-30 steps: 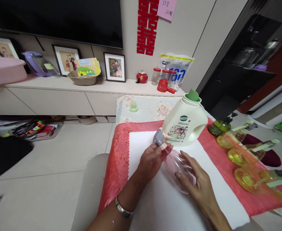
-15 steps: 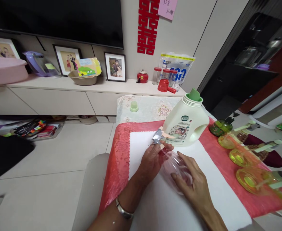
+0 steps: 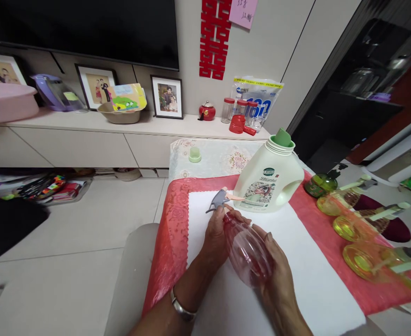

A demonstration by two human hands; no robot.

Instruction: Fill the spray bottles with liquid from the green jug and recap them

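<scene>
Head view: gripping the pink bottle (image 3: 249, 254) by its neck in closed fingers of the left hand (image 3: 215, 239), cupping its lower body in curled fingers of the right hand (image 3: 279, 268), near side of the jug (image 3: 275, 175). Apparently fitted already with the spray head (image 3: 220, 198); tightening perhaps left, impossible to tell.

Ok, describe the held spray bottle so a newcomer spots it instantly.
Find the red table cover, then the big pale jug. Nearer the camera, the left hand and right hand hold the spray bottle. Its clear pink body and grey trigger head set it apart from the yellow bottles farther right.
</scene>
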